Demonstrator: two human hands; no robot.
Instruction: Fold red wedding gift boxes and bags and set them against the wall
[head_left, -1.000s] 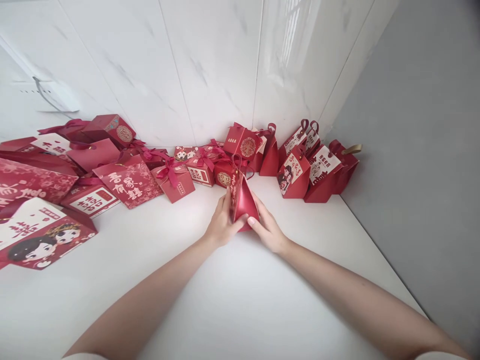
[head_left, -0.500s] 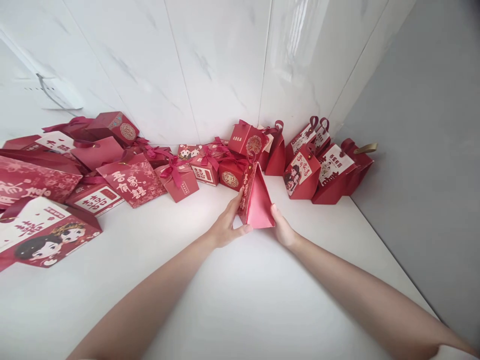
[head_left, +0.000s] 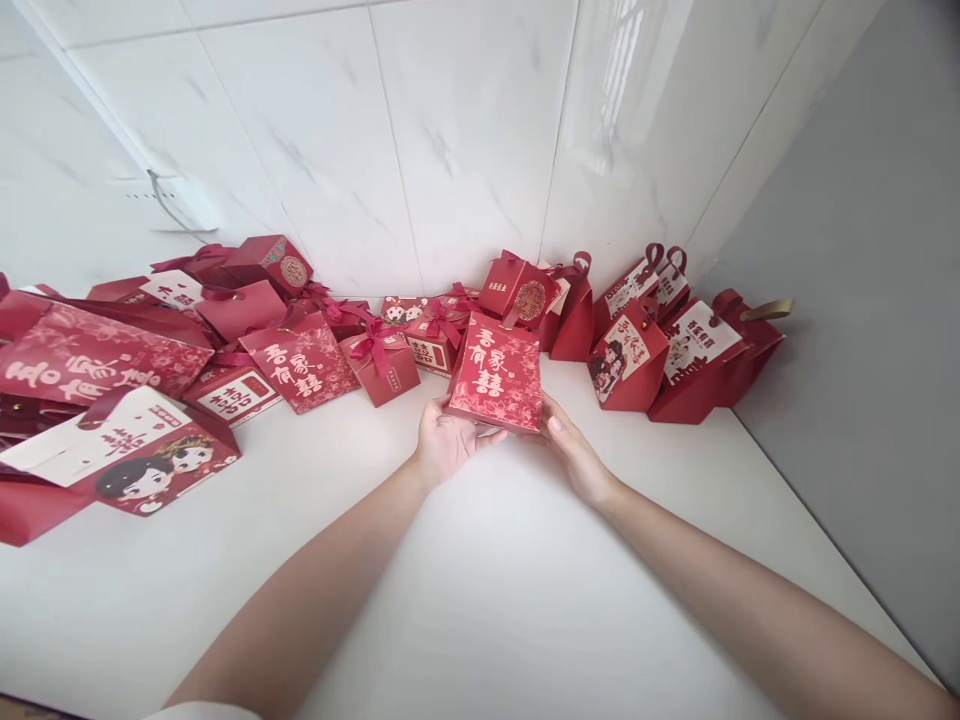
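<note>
Between my two hands is a red gift box (head_left: 496, 375) with pale lettering and a flower print, its broad printed face turned toward me. My left hand (head_left: 448, 440) supports it at the lower left corner, thumb pointing inward, with some fingers hidden under or behind the box. At the lower right edge, my right hand (head_left: 574, 448) grips it with the fingers partly behind. Just behind it rests a red box with a round gold emblem (head_left: 517, 290), and a small red box with a ribbon bow (head_left: 381, 368) stands to its left.
A heap of red gift boxes fills the left side, with a white-topped box with cartoon faces (head_left: 142, 455) in front. Several bag-shaped boxes with ribbon loops (head_left: 630, 355) stand at right. Behind rises a marbled tile wall (head_left: 480, 130); a grey panel (head_left: 855, 300) borders the white table (head_left: 525, 600).
The gift box in my hands has turned from its pink triangular side to its broad lettered face. My hands have shifted their hold along its lower edge. The camera view has moved slightly left.
</note>
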